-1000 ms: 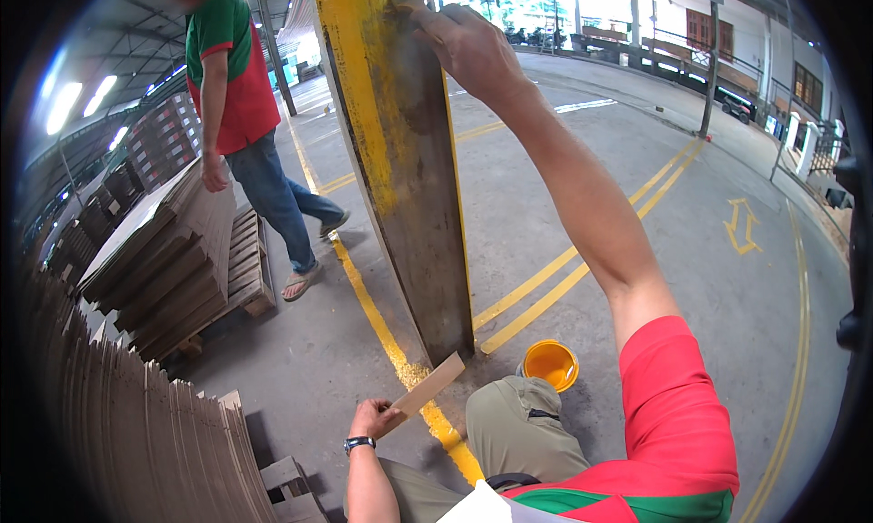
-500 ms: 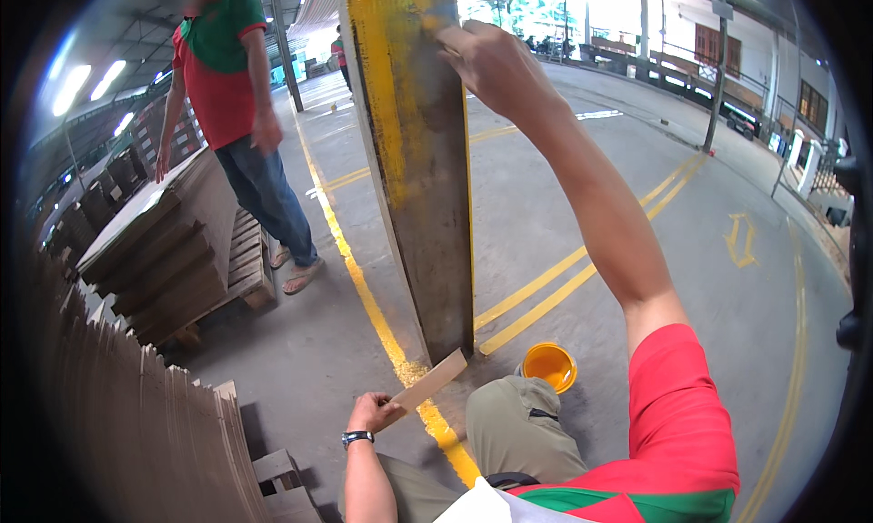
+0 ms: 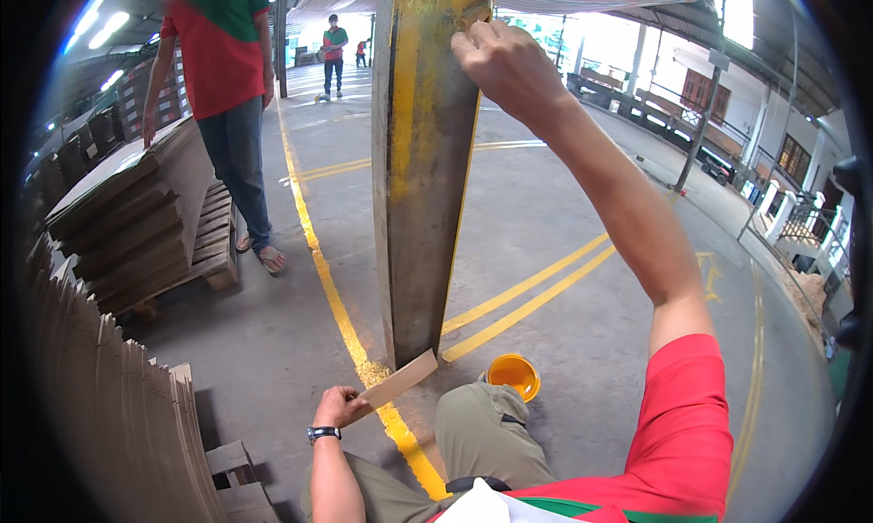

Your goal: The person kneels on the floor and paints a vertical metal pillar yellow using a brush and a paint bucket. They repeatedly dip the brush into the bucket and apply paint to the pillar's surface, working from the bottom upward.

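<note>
A flat strip of cardboard (image 3: 400, 380) is held in my left hand (image 3: 339, 407), its far end at the foot of a steel column (image 3: 426, 223). The column's front face carries streaky yellow paint on its upper part and is bare grey-brown below. My raised right hand (image 3: 512, 64) is closed against the column's upper right edge. Something small and brownish shows at its fingertips, too hidden to name. Beside my knee stands a small yellow bucket (image 3: 535, 377) with yellow-orange inside.
A yellow floor line (image 3: 320, 266) runs past the column's foot. Stacked cardboard sheets (image 3: 136, 223) lie on a wooden pallet (image 3: 214, 236) at the left, with a person in a red and green shirt (image 3: 223, 64) beside them. More cardboard (image 3: 118, 405) stands near left.
My view has shifted, so the column stands more upright in it. The nearby person's hand has dropped to their side. My right hand stays high at the column, and my left keeps the cardboard strip.
</note>
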`<state>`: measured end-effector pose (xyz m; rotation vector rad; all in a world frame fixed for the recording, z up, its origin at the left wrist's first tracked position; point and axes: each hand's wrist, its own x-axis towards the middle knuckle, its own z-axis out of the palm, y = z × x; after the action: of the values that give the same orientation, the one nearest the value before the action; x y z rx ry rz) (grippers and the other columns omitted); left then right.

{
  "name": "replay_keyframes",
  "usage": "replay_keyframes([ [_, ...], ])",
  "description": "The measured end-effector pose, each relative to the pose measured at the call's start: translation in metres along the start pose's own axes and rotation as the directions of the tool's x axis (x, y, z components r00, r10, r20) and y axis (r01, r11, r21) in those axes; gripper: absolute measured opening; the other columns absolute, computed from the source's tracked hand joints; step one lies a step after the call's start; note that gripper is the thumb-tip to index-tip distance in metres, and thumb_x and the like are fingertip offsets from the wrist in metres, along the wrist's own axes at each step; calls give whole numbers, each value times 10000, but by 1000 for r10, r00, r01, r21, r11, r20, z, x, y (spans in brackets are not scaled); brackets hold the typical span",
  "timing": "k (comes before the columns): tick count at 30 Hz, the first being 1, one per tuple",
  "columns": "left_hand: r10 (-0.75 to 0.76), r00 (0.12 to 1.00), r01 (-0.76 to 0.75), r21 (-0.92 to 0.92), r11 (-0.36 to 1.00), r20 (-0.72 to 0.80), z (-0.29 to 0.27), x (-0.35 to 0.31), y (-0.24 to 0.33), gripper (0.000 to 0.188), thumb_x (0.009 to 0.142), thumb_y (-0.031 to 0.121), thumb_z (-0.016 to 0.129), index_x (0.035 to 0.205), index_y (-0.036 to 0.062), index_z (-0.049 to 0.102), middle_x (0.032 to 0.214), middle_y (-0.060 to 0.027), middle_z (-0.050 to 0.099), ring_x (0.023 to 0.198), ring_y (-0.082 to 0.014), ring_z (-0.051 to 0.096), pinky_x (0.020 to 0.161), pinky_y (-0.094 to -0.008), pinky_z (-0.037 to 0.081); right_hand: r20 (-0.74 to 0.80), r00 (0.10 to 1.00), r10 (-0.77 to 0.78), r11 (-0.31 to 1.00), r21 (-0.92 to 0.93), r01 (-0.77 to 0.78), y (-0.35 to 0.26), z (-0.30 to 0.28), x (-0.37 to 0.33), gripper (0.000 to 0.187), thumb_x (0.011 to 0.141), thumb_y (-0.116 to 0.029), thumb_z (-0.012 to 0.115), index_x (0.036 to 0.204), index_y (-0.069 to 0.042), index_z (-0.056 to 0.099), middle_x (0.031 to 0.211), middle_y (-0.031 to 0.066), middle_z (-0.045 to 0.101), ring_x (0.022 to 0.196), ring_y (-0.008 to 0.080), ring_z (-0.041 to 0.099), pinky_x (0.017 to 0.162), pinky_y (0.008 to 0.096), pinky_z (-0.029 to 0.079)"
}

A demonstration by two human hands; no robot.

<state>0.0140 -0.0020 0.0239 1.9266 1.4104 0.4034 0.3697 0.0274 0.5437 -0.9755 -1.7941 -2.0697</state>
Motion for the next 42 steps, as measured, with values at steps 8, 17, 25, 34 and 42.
replay_keyframes([
  [8,50,999,-50,-1,999,-2,2,3,-3,294,831,233,801,1041,28,784,962,-203,764,891,-329,746,828,-415,569,-26,994,-102,984,-152,97,-3,13,12,91,738,7,731,785,-30,662,730,81,645,749,187,698,662,288,604],
  [17,45,999,-45,-57,997,-8,1,2,0,297,822,225,809,1038,22,779,976,-217,753,916,-356,742,827,-421,566,2,995,-98,976,-195,96,-6,23,24,143,650,-3,753,683,-66,628,672,71,631,681,171,680,582,292,575],
  [25,44,999,-44,-31,999,-5,0,1,0,282,825,224,814,1025,27,780,955,-210,753,901,-352,743,811,-421,565,108,991,-82,974,-201,102,-10,23,26,120,681,-11,764,716,-53,657,743,95,679,741,199,718,622,305,600],
  [34,48,999,-48,-39,998,3,2,4,-2,277,824,229,811,1013,29,780,940,-205,754,893,-353,742,806,-422,566,176,983,-43,984,-162,72,-14,24,32,78,726,-11,759,760,-42,697,785,116,708,786,232,743,701,321,612],
  [42,98,994,-99,-39,994,-38,3,6,-2,280,816,219,819,1003,16,772,922,-216,745,867,-363,739,782,-421,562,196,980,-29,996,-78,45,-30,22,19,83,733,-8,753,774,-47,691,781,111,707,760,229,737,722,331,618],
])
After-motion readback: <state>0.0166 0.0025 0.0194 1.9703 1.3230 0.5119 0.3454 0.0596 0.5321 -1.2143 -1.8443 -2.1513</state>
